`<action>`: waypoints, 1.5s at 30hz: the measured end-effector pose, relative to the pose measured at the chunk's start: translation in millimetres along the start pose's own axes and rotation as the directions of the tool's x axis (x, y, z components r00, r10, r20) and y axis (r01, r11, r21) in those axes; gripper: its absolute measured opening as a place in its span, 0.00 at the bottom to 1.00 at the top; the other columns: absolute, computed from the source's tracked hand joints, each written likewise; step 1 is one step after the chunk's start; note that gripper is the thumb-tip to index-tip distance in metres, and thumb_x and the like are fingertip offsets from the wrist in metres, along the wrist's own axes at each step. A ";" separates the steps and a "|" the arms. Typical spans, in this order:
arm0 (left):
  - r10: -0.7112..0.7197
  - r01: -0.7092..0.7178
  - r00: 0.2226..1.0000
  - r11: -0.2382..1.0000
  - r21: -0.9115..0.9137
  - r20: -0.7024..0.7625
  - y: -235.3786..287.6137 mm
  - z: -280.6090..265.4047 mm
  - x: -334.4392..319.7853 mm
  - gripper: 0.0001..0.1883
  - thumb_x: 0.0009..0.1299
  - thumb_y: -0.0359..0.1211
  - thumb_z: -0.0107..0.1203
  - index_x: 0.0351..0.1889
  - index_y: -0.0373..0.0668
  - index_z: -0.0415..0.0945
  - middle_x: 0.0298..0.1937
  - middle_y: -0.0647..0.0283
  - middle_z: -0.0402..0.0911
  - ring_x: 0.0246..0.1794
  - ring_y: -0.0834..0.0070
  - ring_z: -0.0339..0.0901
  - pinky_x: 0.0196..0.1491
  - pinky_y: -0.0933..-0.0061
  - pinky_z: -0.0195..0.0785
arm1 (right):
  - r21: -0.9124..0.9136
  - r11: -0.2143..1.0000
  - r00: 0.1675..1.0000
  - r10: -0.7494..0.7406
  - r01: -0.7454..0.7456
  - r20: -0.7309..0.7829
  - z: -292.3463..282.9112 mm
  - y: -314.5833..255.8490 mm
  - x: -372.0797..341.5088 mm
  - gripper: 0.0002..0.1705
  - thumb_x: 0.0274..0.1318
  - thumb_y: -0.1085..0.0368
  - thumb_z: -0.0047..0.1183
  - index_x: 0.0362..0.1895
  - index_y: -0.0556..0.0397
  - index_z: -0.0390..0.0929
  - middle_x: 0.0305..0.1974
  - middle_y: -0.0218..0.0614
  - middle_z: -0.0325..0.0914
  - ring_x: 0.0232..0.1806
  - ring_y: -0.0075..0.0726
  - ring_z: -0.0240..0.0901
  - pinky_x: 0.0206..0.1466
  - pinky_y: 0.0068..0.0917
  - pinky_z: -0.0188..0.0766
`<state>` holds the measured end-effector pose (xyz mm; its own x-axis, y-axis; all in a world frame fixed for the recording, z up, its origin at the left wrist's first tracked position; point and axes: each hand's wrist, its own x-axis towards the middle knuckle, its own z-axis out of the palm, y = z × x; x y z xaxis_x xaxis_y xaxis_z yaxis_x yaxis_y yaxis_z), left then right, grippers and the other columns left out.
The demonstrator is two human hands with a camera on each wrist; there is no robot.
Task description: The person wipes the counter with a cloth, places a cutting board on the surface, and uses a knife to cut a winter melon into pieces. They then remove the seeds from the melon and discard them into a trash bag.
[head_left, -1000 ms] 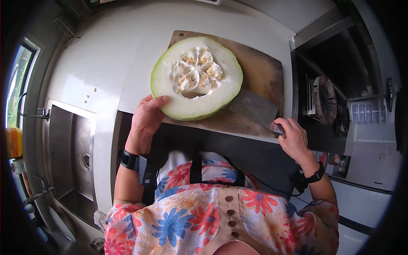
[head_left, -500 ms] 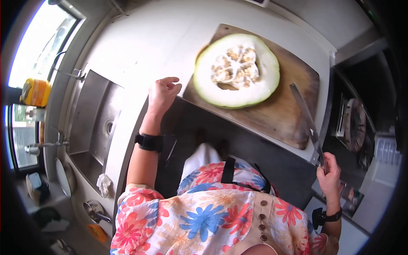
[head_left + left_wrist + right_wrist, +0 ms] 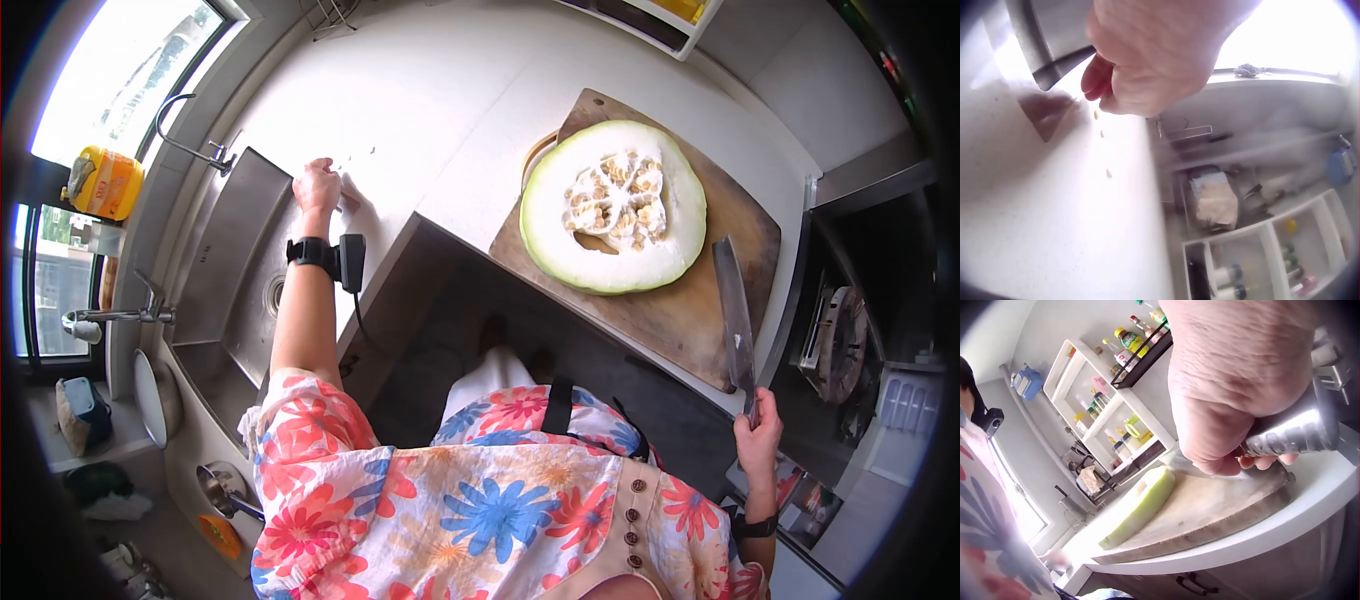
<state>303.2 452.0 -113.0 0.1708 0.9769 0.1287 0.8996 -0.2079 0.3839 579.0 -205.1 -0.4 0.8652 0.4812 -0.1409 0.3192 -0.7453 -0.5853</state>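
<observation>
My left hand point(image 3: 317, 187) reaches over the counter beside the sink, its fingers curled. In the left wrist view its fingertips are right by a few pale seeds point(image 3: 1102, 134) lying on the white surface, and I see nothing between them. My right hand point(image 3: 762, 435) grips a kitchen knife by its ribbed dark handle point(image 3: 1291, 436). The broad blade point(image 3: 736, 310) points away from me, over the right part of a wooden cutting board point(image 3: 640, 320). On that board lies a thick round of winter melon point(image 3: 545, 220), cut face up, with seeds and white pith in its hollow middle.
Left of the counter is a steel sink point(image 3: 225, 300) with a tap point(image 3: 215, 155). A stove point(image 3: 840, 345) stands at the right. White shelves with bottles point(image 3: 1110, 403) are against the wall. A pot point(image 3: 222, 488) sits at the lower left.
My left hand has let go of the melon and moved left to the seeds by the sink. The knife has come away from the melon's edge and swung to the board's right side.
</observation>
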 end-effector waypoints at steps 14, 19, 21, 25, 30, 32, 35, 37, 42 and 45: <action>0.168 -0.175 0.959 0.984 0.014 0.228 58.4 26.7 26.6 0.08 0.53 0.32 0.57 0.29 0.45 0.84 0.31 0.55 0.83 0.35 0.60 0.81 0.44 0.66 0.73 | 0.017 0.974 0.973 0.224 -0.225 0.057 14.8 20.9 -1.2 0.25 0.45 0.73 0.45 0.52 0.58 0.70 0.23 0.33 0.68 0.24 0.25 0.64 0.31 0.24 0.64; 0.176 -0.192 0.958 0.980 0.049 0.227 62.1 29.5 31.0 0.09 0.54 0.28 0.53 0.28 0.46 0.84 0.33 0.53 0.83 0.36 0.59 0.81 0.45 0.65 0.73 | -0.046 0.977 0.975 0.209 -0.206 0.075 16.3 20.2 1.5 0.26 0.45 0.72 0.43 0.54 0.57 0.70 0.22 0.38 0.68 0.23 0.32 0.65 0.32 0.29 0.66; 0.185 -0.209 0.956 0.974 0.085 0.229 61.9 30.6 36.2 0.08 0.55 0.27 0.53 0.28 0.46 0.84 0.33 0.53 0.83 0.37 0.58 0.81 0.46 0.64 0.73 | -0.045 0.976 0.972 0.218 -0.215 0.090 17.1 23.2 2.4 0.26 0.44 0.72 0.43 0.53 0.57 0.70 0.22 0.39 0.67 0.24 0.34 0.66 0.33 0.30 0.67; 0.180 -0.213 0.950 0.971 0.109 0.256 64.8 29.0 43.3 0.08 0.55 0.28 0.53 0.27 0.45 0.84 0.33 0.53 0.83 0.37 0.57 0.81 0.46 0.64 0.73 | 0.004 0.972 0.966 0.234 -0.236 0.109 15.3 12.9 4.4 0.25 0.45 0.72 0.42 0.52 0.56 0.71 0.19 0.34 0.66 0.18 0.28 0.65 0.24 0.27 0.65; 0.158 -0.194 0.954 0.973 0.123 0.255 70.1 26.9 40.5 0.07 0.55 0.29 0.54 0.28 0.44 0.83 0.34 0.53 0.83 0.38 0.56 0.81 0.46 0.65 0.74 | 0.067 0.970 0.964 0.222 -0.234 0.145 15.6 22.7 4.4 0.24 0.46 0.73 0.41 0.52 0.55 0.69 0.17 0.24 0.64 0.12 0.17 0.61 0.13 0.18 0.60; 0.144 -0.182 0.953 0.976 0.122 0.265 68.3 30.2 43.3 0.07 0.54 0.29 0.54 0.28 0.43 0.83 0.33 0.53 0.83 0.36 0.59 0.81 0.45 0.66 0.74 | 0.121 0.957 0.956 0.240 -0.262 0.169 15.6 21.1 5.2 0.22 0.46 0.74 0.41 0.50 0.55 0.69 0.17 0.24 0.64 0.13 0.17 0.60 0.13 0.18 0.59; 0.088 -0.081 0.947 0.996 -0.034 0.309 57.9 27.7 45.5 0.07 0.54 0.29 0.56 0.29 0.41 0.83 0.30 0.53 0.83 0.29 0.66 0.82 0.39 0.70 0.75 | 0.154 0.937 0.941 0.285 -0.314 0.184 14.5 17.2 5.9 0.21 0.45 0.75 0.41 0.48 0.55 0.70 0.17 0.25 0.64 0.13 0.17 0.60 0.13 0.17 0.60; 0.053 0.014 0.936 0.982 -0.187 0.347 44.2 25.2 46.2 0.07 0.54 0.28 0.56 0.29 0.39 0.82 0.28 0.54 0.83 0.25 0.69 0.81 0.34 0.72 0.75 | 0.158 0.939 0.944 0.277 -0.305 0.180 14.9 18.1 5.0 0.21 0.45 0.74 0.41 0.48 0.55 0.70 0.17 0.25 0.65 0.13 0.18 0.61 0.14 0.19 0.61; -0.099 0.377 0.912 0.586 -0.717 0.399 23.9 22.7 46.0 0.07 0.56 0.21 0.54 0.33 0.33 0.80 0.23 0.59 0.79 0.18 0.76 0.76 0.24 0.80 0.72 | 0.160 0.941 0.946 0.269 -0.297 0.179 14.5 18.1 5.3 0.20 0.46 0.73 0.40 0.48 0.55 0.70 0.18 0.25 0.65 0.13 0.19 0.62 0.14 0.20 0.61; -0.092 0.304 0.935 0.705 -0.641 0.343 33.3 21.9 45.6 0.08 0.56 0.22 0.55 0.33 0.34 0.81 0.24 0.58 0.81 0.20 0.75 0.78 0.26 0.79 0.74 | 0.180 0.929 0.935 0.283 -0.322 0.213 14.3 21.8 6.5 0.20 0.46 0.73 0.40 0.47 0.55 0.70 0.18 0.25 0.65 0.13 0.19 0.62 0.14 0.20 0.61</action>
<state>349.8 490.7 -114.5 0.2148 0.9496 -0.2282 0.4282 0.1184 0.8959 586.1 -211.7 -25.5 0.8169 0.3376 -0.4677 -0.0518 -0.7646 -0.6424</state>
